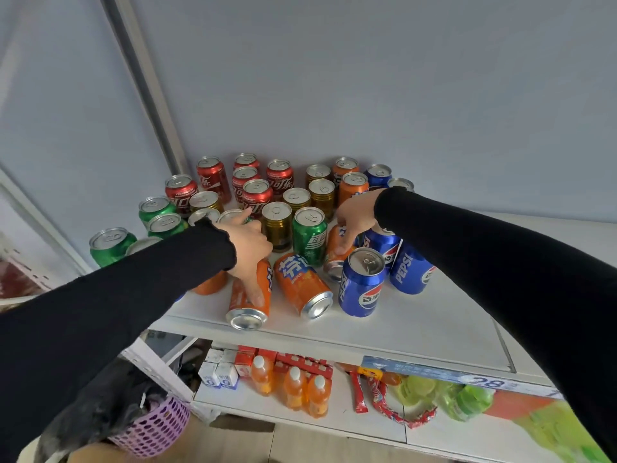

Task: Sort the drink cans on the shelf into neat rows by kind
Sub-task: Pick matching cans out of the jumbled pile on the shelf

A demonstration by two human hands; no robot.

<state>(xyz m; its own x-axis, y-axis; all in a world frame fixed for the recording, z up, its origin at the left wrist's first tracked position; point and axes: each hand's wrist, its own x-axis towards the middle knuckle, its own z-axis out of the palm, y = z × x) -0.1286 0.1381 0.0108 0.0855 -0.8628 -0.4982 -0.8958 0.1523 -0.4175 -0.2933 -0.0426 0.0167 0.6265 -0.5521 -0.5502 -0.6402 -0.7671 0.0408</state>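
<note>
Step in hand: we judge we are gathering the orange cans that lie on their sides at the front of the shelf [417, 325], one under each hand.
Left grip: our left hand [248, 248] is curled over a tipped orange can [248, 304], fingers pressed along its side, its bottom end pointing out over the shelf edge.
Right grip: our right hand [355, 217] reaches down and pinches another tipped orange can [335, 259], fingertips on its upper side.
Between the grips: a third orange can [302, 284] lies on its side, held by neither hand, and a green can [310, 235] stands upright just behind it.
Beside the right grip: three blue cans [362, 284] stand close together, touching or nearly so.
Behind the grips: red cans [213, 177], gold cans [322, 195] and more orange cans [354, 187] stand mixed, not yet in clean rows.
Beyond the left grip: more green cans [112, 245] stand in a loose group.
Next move: we think both held cans need tipping upright and setting with the orange ones at the back, which calls for a firm hold so that neither rolls off the front edge.
Risk: the loose can between the grips could roll if nudged.
</note>
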